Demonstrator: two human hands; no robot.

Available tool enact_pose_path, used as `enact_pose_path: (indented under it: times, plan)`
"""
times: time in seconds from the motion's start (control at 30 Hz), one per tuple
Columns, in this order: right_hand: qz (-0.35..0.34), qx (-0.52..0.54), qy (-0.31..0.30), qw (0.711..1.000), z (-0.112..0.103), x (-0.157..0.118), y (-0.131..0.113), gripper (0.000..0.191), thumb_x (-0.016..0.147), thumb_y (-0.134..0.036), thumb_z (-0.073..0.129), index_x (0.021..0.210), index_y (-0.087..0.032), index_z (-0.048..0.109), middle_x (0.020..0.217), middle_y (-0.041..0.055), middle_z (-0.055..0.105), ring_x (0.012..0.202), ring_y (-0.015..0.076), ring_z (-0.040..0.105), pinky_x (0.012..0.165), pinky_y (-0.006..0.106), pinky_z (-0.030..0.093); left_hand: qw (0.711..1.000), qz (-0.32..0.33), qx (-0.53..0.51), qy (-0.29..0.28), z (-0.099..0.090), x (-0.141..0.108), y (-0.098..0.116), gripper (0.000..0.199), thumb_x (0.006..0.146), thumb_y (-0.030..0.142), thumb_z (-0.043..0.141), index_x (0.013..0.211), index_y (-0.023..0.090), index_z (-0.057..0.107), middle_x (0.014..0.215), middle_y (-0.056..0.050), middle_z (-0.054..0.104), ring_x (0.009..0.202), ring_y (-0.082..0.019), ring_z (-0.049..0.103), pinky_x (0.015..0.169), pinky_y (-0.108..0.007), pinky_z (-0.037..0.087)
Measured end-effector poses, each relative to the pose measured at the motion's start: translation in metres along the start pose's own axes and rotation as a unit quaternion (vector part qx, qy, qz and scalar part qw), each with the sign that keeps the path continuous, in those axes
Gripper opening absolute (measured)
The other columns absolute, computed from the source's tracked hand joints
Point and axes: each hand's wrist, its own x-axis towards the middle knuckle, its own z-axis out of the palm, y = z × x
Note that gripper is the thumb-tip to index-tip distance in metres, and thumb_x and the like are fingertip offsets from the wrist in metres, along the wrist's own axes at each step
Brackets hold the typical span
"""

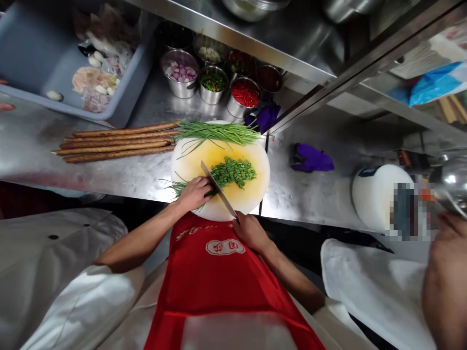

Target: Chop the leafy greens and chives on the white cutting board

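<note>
A round white cutting board (260,194) with a yellowed middle lies at the counter's front edge. My right hand (251,231) is closed round the handle of a kitchen knife (220,190), whose blade points away and to the left. Left of the blade, my left hand (197,193) presses with curled fingers on a bunch of green chives (179,187). Cut chives (235,171) lie in short pieces right of the blade. Uncut long chives (219,132) rest across the board's far edge.
Long brown roots (120,144) lie left of the board. Behind stand several metal pots, one with red chilies (245,93), under a steel shelf (233,29). A grey bin (120,104) stands far left, a purple cloth (314,158) and white bucket (375,194) right. Co-workers flank me.
</note>
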Motion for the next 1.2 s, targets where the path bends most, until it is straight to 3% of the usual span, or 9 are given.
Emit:
enact_pose_path:
  times: [0.17, 0.33, 0.5, 0.8, 0.97, 1.1, 1.2]
  plan:
    - [-0.016, 0.029, 0.022, 0.999, 0.010, 0.016, -0.002, 0.029, 0.101, -0.027, 0.042, 0.114, -0.015, 0.065, 0.101, 0.0134, 0.076, 0.093, 0.0232, 0.070, 0.073, 0.028, 0.038, 1.000, 0.009, 0.000, 0.012, -0.007, -0.003, 0.003, 0.026, 0.098, 0.037, 0.053, 0.102, 0.018, 0.071, 0.107, -0.012, 0.063, 0.104, -0.028, 0.055, 0.092, -0.044, 0.048]
    - [-0.034, 0.056, 0.048, 0.997, -0.002, -0.011, 0.002, 0.029, 0.101, -0.026, 0.042, 0.116, -0.015, 0.064, 0.095, 0.0115, 0.076, 0.083, 0.0204, 0.069, 0.070, 0.027, 0.036, 0.998, -0.007, -0.041, 0.051, -0.021, -0.008, 0.002, 0.023, 0.097, 0.036, 0.055, 0.100, 0.020, 0.071, 0.112, -0.011, 0.063, 0.108, -0.025, 0.057, 0.095, -0.042, 0.049]
    - [-0.042, 0.036, 0.008, 0.998, -0.010, -0.031, 0.000, 0.024, 0.099, -0.023, 0.042, 0.102, -0.017, 0.065, 0.088, 0.0103, 0.075, 0.077, 0.0198, 0.068, 0.066, 0.028, 0.033, 0.999, -0.024, -0.030, 0.022, -0.017, -0.011, -0.004, 0.025, 0.090, 0.043, 0.065, 0.099, 0.021, 0.071, 0.111, -0.011, 0.064, 0.105, -0.028, 0.055, 0.092, -0.045, 0.049]
    - [-0.007, 0.024, 0.009, 1.000, 0.008, 0.018, -0.009, 0.026, 0.102, -0.029, 0.042, 0.104, -0.015, 0.065, 0.098, 0.0140, 0.075, 0.088, 0.0218, 0.069, 0.070, 0.028, 0.035, 0.999, -0.027, -0.033, 0.032, -0.006, -0.012, 0.001, 0.020, 0.095, 0.034, 0.057, 0.098, 0.019, 0.070, 0.110, -0.012, 0.061, 0.105, -0.027, 0.053, 0.092, -0.043, 0.049]
    - [-0.033, 0.042, 0.037, 0.998, -0.001, -0.006, -0.005, 0.025, 0.100, -0.026, 0.042, 0.105, -0.015, 0.064, 0.097, 0.0133, 0.075, 0.089, 0.0214, 0.069, 0.071, 0.027, 0.036, 0.995, -0.040, -0.049, 0.072, -0.012, -0.019, 0.000, 0.022, 0.095, 0.038, 0.058, 0.098, 0.019, 0.069, 0.112, -0.011, 0.061, 0.107, -0.026, 0.055, 0.093, -0.041, 0.049]
    - [-0.040, 0.036, 0.005, 0.999, -0.006, -0.025, -0.007, 0.025, 0.100, -0.026, 0.042, 0.104, -0.017, 0.065, 0.093, 0.0107, 0.076, 0.084, 0.0208, 0.070, 0.068, 0.028, 0.035, 0.998, -0.049, -0.024, 0.037, -0.012, -0.021, -0.003, 0.020, 0.093, 0.038, 0.061, 0.095, 0.019, 0.070, 0.108, -0.010, 0.063, 0.103, -0.027, 0.055, 0.091, -0.042, 0.048]
    - [-0.015, 0.012, -0.012, 1.000, -0.001, -0.016, -0.012, 0.026, 0.100, -0.025, 0.042, 0.107, -0.016, 0.065, 0.097, 0.0127, 0.076, 0.086, 0.0223, 0.070, 0.069, 0.028, 0.034, 0.998, -0.044, -0.035, 0.024, -0.009, -0.020, -0.002, 0.019, 0.096, 0.034, 0.057, 0.095, 0.020, 0.070, 0.104, -0.009, 0.063, 0.101, -0.025, 0.053, 0.092, -0.041, 0.047]
